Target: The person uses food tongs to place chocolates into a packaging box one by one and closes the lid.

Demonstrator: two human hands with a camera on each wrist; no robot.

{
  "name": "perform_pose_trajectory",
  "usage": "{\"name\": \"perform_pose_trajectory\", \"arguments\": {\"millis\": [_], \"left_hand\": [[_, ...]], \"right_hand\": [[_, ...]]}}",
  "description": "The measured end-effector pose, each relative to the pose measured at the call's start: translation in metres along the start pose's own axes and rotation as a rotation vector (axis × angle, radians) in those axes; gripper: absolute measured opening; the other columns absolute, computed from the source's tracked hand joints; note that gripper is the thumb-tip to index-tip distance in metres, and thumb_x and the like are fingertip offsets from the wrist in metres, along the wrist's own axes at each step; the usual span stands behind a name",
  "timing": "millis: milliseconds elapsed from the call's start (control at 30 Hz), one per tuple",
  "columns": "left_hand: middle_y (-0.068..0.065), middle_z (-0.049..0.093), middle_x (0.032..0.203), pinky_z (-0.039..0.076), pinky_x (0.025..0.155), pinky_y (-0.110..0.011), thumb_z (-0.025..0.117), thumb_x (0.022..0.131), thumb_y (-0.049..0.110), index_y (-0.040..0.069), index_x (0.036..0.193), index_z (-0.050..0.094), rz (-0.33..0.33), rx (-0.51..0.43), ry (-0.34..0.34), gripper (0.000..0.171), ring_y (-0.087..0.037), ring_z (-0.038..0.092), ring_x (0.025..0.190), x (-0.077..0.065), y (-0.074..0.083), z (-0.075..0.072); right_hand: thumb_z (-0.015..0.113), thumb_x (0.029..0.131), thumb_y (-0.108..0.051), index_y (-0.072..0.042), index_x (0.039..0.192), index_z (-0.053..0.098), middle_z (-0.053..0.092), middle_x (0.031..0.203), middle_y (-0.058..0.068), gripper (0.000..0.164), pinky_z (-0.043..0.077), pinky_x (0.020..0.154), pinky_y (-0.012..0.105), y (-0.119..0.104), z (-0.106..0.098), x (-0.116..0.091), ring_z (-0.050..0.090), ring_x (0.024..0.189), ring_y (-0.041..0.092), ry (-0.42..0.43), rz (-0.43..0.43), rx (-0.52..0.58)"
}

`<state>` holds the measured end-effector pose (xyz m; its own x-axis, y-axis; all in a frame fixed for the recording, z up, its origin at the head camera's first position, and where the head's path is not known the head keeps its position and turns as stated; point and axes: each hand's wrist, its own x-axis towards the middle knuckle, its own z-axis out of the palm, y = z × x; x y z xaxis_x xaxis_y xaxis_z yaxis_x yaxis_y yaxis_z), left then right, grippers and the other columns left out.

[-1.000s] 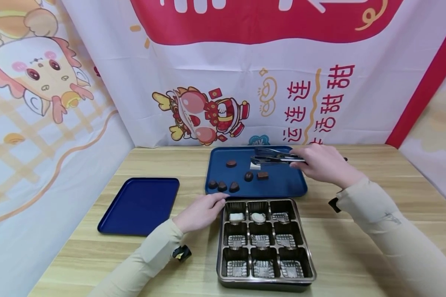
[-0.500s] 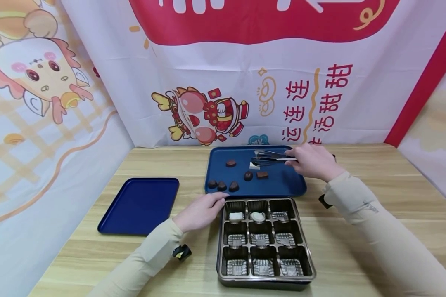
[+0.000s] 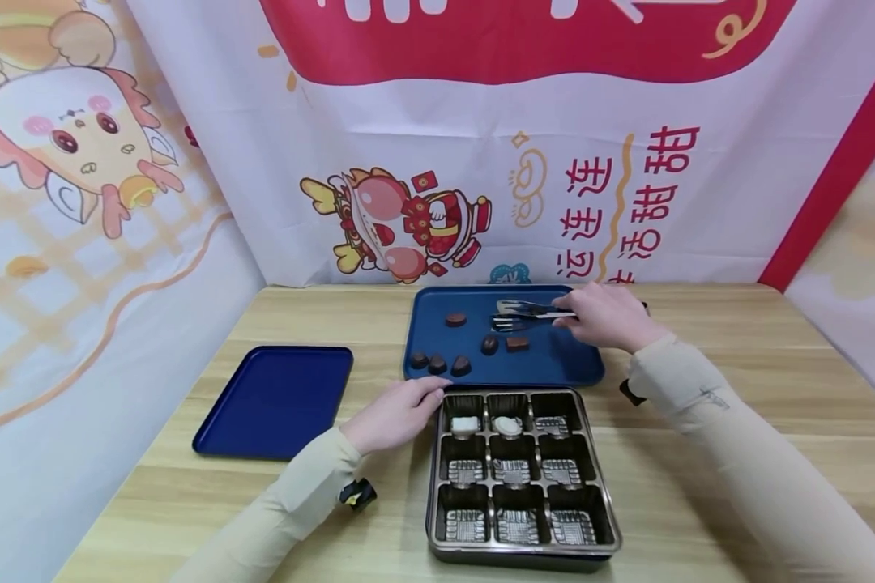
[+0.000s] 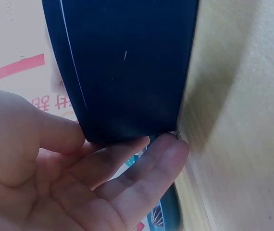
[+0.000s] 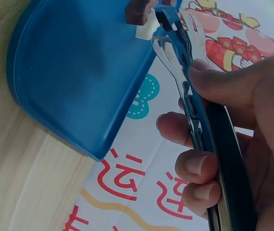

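My right hand (image 3: 603,314) grips a pair of metal tongs (image 5: 197,110) with dark handles, thumb on one side and fingers curled round the other. Their forked tips hang over the blue tray (image 3: 554,364), by a white chocolate (image 5: 147,28); whether they touch it I cannot tell. Beside it lie a brown rectangular chocolate (image 3: 517,344) and a round dark one (image 3: 489,346). At the far left corner of a dark box (image 4: 122,72), my left hand (image 3: 394,414) holds on with thumb and bent fingers. A brown compartment insert (image 3: 490,484) sits in the box, with white pieces in two back compartments.
A brown oval chocolate (image 3: 455,321) and several dark ones (image 3: 437,364) lie on the blue tray's left part. A darker blue tray (image 3: 280,401) rests at the left of the wooden table (image 3: 700,453). A printed cloth (image 3: 423,113) hangs behind the table.
My right hand has shifted left with the tongs, whose tips now cover the white chocolate in the head view. The left hand and the box stay in place.
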<state>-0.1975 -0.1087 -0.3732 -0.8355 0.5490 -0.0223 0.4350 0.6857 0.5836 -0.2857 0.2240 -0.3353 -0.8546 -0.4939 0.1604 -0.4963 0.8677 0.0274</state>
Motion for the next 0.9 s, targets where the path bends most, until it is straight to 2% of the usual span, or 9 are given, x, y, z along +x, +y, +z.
{"name": "perform_pose_trajectory", "arguments": {"millis": [67,167,233,333,500,600,800,833,900], "left_hand": [[-0.002,0.054,0.076,0.04,0.082,-0.031,0.038,0.104,0.022,0.007,0.138,0.05,0.011,0.012,0.015,0.038,-0.012,0.044,0.055,0.0007,-0.0001,-0.0007],[-0.003,0.058,0.084,0.04,0.081,-0.031,0.039,0.104,0.022,0.007,0.137,0.051,0.019,0.019,0.027,0.038,-0.013,0.049,0.066,0.0019,0.0008,-0.0021],[0.0,0.056,0.079,0.04,0.08,-0.031,0.039,0.104,0.021,0.007,0.136,0.052,0.021,0.022,0.031,0.037,-0.013,0.048,0.064,0.0025,0.0009,-0.0024],[0.004,0.043,0.062,0.04,0.078,-0.031,0.039,0.104,0.023,0.008,0.137,0.051,0.012,0.017,0.018,0.038,-0.011,0.039,0.05,0.0024,0.0,-0.0018],[0.006,0.035,0.055,0.042,0.071,-0.03,0.038,0.104,0.023,0.009,0.138,0.05,-0.003,0.002,0.0,0.038,-0.009,0.032,0.042,-0.0006,-0.0035,0.0007],[0.006,0.038,0.058,0.042,0.072,-0.03,0.038,0.104,0.022,0.008,0.138,0.05,0.0,0.003,0.002,0.038,-0.01,0.036,0.046,-0.0024,-0.0045,0.0013],[0.005,0.036,0.056,0.04,0.079,-0.03,0.038,0.105,0.021,0.006,0.138,0.049,0.014,-0.003,0.006,0.039,-0.011,0.031,0.043,-0.0019,-0.003,-0.0001],[0.004,0.037,0.057,0.04,0.079,-0.031,0.038,0.105,0.021,0.006,0.138,0.049,0.012,0.001,0.006,0.038,-0.011,0.032,0.044,-0.0023,-0.0027,-0.0003],[0.001,0.054,0.071,0.041,0.083,-0.032,0.038,0.104,0.021,0.005,0.137,0.05,0.017,0.014,0.013,0.038,-0.01,0.045,0.056,-0.0029,-0.0018,0.0001]], "right_hand": [[0.066,0.09,-0.03,-0.012,0.117,0.069,0.058,0.067,-0.004,0.033,0.028,0.038,0.027,0.0,0.0,0.0038,0.044,0.043,0.01,-0.013,-0.008,-0.006],[0.066,0.09,-0.027,-0.013,0.116,0.07,0.061,0.071,-0.002,0.03,0.027,0.038,0.027,0.0005,-0.0001,0.0077,0.045,0.044,0.01,-0.024,-0.012,-0.014],[0.066,0.09,-0.027,-0.014,0.115,0.07,0.064,0.077,0.0,0.029,0.029,0.039,0.027,0.0006,0.0006,0.0091,0.046,0.046,0.009,-0.03,-0.009,-0.017],[0.066,0.09,-0.027,-0.014,0.114,0.071,0.067,0.085,0.001,0.028,0.031,0.04,0.027,-0.0003,0.003,0.01,0.047,0.047,0.008,-0.039,-0.009,-0.016],[0.065,0.091,-0.026,-0.016,0.103,0.074,0.058,0.067,-0.004,0.017,0.031,0.041,0.027,-0.0054,0.0069,0.0111,0.046,0.048,0.01,-0.045,-0.034,-0.032],[0.065,0.091,-0.025,-0.016,0.101,0.074,0.052,0.061,-0.005,0.016,0.03,0.041,0.027,-0.0078,0.0071,0.0112,0.045,0.047,0.01,-0.041,-0.045,-0.026],[0.065,0.091,-0.024,-0.017,0.096,0.073,0.048,0.057,-0.006,0.012,0.028,0.04,0.027,-0.0078,0.0036,0.0113,0.043,0.046,0.011,-0.031,-0.035,-0.037],[0.065,0.091,-0.024,-0.017,0.096,0.073,0.048,0.058,-0.006,0.012,0.028,0.04,0.027,-0.0081,0.003,0.0111,0.043,0.046,0.011,-0.031,-0.037,-0.038],[0.065,0.091,-0.024,-0.017,0.096,0.073,0.048,0.057,-0.007,0.012,0.029,0.04,0.027,-0.0088,0.0026,0.0099,0.043,0.046,0.011,-0.031,-0.038,-0.04]]}}
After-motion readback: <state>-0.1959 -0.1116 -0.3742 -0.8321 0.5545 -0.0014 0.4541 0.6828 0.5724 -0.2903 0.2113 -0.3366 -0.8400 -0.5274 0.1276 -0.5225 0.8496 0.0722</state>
